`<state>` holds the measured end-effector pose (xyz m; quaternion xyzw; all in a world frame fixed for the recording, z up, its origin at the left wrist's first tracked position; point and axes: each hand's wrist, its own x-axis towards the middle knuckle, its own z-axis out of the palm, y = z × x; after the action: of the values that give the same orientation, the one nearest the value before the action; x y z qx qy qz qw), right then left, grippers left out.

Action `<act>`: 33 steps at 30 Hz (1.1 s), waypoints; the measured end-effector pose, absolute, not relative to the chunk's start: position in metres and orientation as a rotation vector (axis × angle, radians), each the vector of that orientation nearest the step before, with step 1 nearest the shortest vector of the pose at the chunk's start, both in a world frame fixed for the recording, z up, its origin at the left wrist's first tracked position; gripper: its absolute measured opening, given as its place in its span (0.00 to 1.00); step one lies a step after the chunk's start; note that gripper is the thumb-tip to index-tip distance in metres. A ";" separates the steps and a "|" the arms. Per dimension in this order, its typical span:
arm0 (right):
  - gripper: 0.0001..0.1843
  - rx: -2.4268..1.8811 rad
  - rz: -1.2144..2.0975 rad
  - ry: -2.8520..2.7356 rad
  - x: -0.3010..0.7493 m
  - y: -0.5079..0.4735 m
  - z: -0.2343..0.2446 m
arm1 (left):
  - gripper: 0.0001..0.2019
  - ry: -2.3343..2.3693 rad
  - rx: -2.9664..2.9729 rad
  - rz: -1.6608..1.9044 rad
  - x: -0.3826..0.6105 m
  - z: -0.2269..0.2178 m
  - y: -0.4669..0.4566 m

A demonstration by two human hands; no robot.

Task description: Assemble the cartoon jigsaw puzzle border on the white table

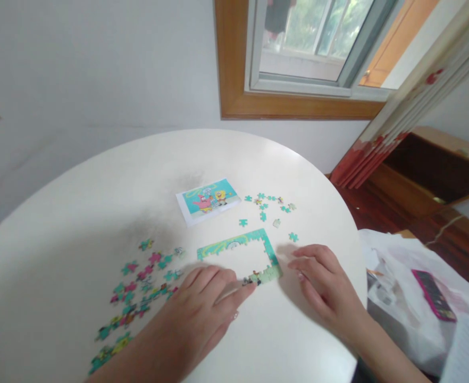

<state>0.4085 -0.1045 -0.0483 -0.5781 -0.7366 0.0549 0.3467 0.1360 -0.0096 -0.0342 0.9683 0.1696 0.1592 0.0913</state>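
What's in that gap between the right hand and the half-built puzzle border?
Just a narrow, shadowed strip of white tabletop lies between the right hand and the puzzle border, as the head view shows.

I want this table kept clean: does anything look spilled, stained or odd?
Faint grey patches lie on the white table, left of and behind the printed cartoon picture. They look odd against the paler surface; stain or shadow, I can't tell. Otherwise nothing stands out around the jigsaw puzzle.

Both forearms [386, 343] are bare — hands [326, 279] too, fingers [239, 294] slender.
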 end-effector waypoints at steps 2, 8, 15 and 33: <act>0.16 -1.506 0.188 -1.820 0.413 -0.105 -0.050 | 0.23 0.521 2.857 0.464 0.135 -0.034 -0.010; 0.13 -1.486 0.331 -1.605 0.430 -0.105 -0.057 | 0.20 0.585 2.844 0.456 0.130 -0.030 -0.006; 0.16 -1.455 0.448 -1.738 0.427 -0.103 -0.056 | 0.22 0.610 2.812 0.495 0.117 -0.034 0.003; 0.24 -1.404 0.424 -1.909 0.424 -0.101 -0.050 | 0.20 0.504 2.791 0.360 0.120 -0.031 0.002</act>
<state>0.4244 -0.1005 -0.0505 -0.5445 -0.7402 0.1643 0.3587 0.1200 0.0017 -0.0309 0.9665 0.1745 0.1246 0.1408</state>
